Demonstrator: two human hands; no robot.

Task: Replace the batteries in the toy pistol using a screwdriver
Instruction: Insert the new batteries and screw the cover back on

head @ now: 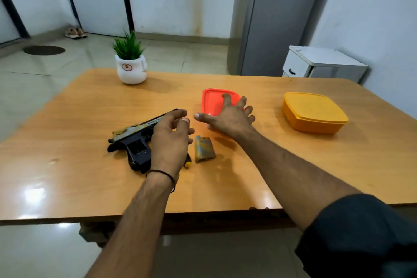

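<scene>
Head view looks down on a glossy orange-brown wooden table [248,176] standing on a pale tiled floor [45,67]. White walls, a grey refrigerator [270,18] and a small white cabinet [320,61] lie beyond its far edge. One pair of shoes [75,32] and one round dark mat [44,50] lie near the doors.

On the table there is one of each thing. The toy pistol [135,140] lies on its side left of the middle, muzzle toward the far edge, its grip compartment showing. The loose grip cover [205,148] lies just right of it. Between them the screwdriver [187,163] shows only a yellow-tipped end under the wrist. A red box [214,101] sits at the middle, a lidded yellow box [313,113] toward the right edge, and a potted plant [130,61] at the far edge.

The left hand [171,140] is over the pistol with fingers loosely curled toward the thumb; I cannot tell whether it pinches anything. The right hand [228,117] is spread wide over the red box, fingers straight, grasping nothing.
</scene>
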